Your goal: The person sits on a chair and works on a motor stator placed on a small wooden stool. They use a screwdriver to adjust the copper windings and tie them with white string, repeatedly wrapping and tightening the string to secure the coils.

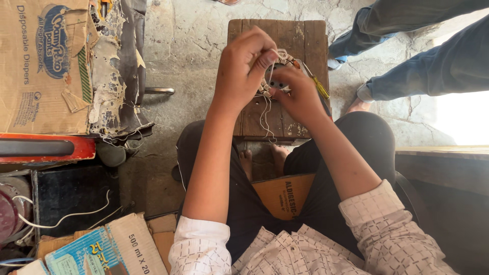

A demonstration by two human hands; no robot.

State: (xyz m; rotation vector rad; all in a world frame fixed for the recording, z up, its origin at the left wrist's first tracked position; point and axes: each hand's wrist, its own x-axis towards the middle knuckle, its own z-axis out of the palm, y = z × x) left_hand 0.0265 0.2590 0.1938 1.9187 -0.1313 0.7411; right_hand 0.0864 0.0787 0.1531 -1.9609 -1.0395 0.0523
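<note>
My left hand (243,66) and my right hand (298,94) meet over a small wooden stool (300,38). Between them is a round metal winding part (277,69) wrapped with pale string. The left hand pinches the string at the top of the part. The right hand grips the part from below and right. Loose white string (266,114) hangs down from it toward my lap. A thin yellow-handled tool (321,87) pokes out beside the right hand. Most of the part is hidden by my fingers.
A torn cardboard box (43,61) and a worn black seat (122,71) stand at left. Boxes and wires (97,244) lie at lower left. Another person's legs in jeans (433,66) stand at upper right. A cardboard piece (285,193) sits between my knees.
</note>
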